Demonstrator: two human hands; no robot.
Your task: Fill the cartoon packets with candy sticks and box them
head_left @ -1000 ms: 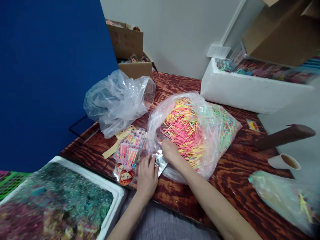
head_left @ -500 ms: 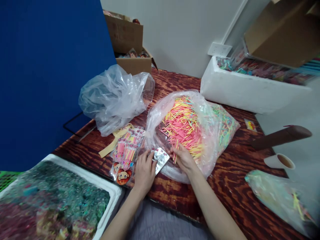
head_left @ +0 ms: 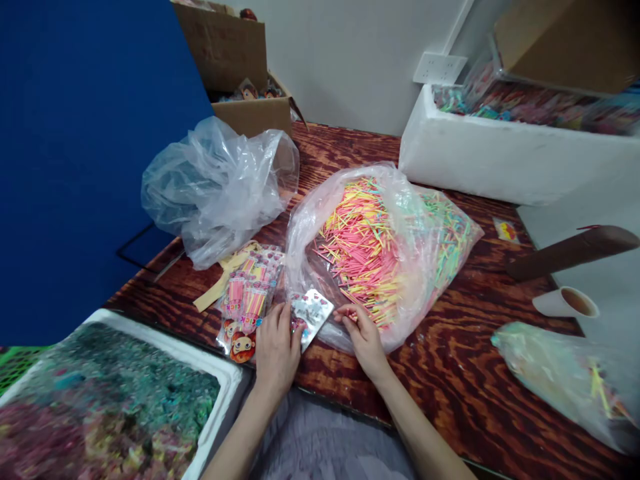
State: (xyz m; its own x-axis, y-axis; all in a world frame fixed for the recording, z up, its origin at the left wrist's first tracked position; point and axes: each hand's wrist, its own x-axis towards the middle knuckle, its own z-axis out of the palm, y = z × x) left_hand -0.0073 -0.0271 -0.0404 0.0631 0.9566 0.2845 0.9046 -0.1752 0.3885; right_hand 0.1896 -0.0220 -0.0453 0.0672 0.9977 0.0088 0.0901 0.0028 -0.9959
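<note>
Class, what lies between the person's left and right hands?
The head view shows a silver packet between the left hand and the right hand.

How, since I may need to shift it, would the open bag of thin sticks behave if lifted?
The bag would probably sag, since its plastic looks thin and wrinkled. The sticks lie loose, so some could spill through its wide mouth.

Bare Forearms (head_left: 239,433) and Grey-Purple Cloth (head_left: 333,440)

The left hand (head_left: 276,347) and right hand (head_left: 369,343) are bare, the fingers (head_left: 356,315) slender, the forearms uncovered. At the near side, the worn cloth is dull grey-purple, finely creased; its cut cannot be told.
</note>
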